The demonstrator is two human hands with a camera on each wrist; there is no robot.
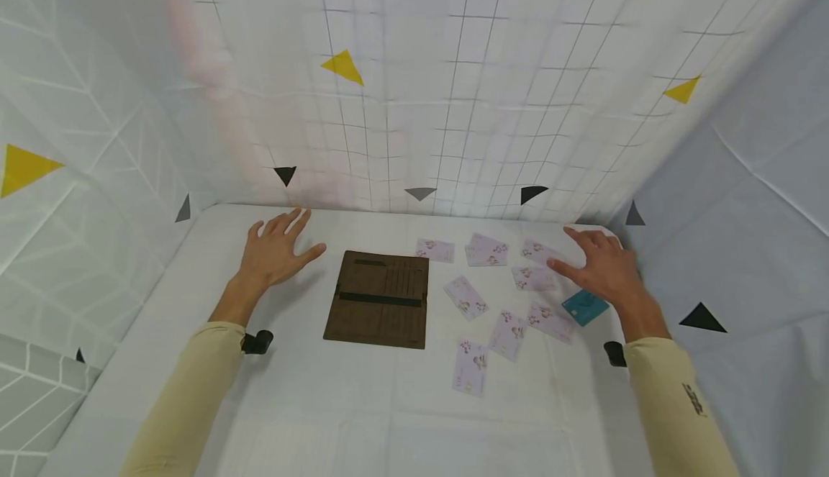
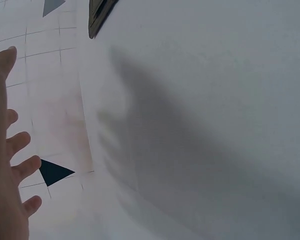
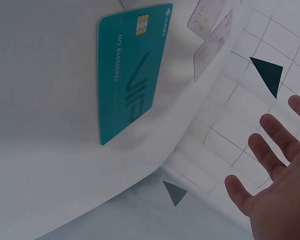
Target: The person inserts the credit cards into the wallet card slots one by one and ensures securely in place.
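Note:
A brown wallet (image 1: 376,322) lies unfolded on the white table, card slots facing up. To its left, my left hand (image 1: 275,250) hovers with fingers spread and holds nothing; the left wrist view shows this hand (image 2: 7,150) above its own shadow. Several pale pink cards (image 1: 466,297) are scattered right of the wallet, a few overlapping. My right hand (image 1: 605,265) is held over the far right of them, fingers apart and nothing in its grasp. Just below it lies a teal card (image 1: 585,308), whose chip and VIP lettering show in the right wrist view.
White patterned sheeting (image 1: 414,103) rises behind the table, and more sheeting hangs at the left and right sides. Each wrist wears a small black device (image 1: 257,342). The table (image 1: 311,412) is covered in white.

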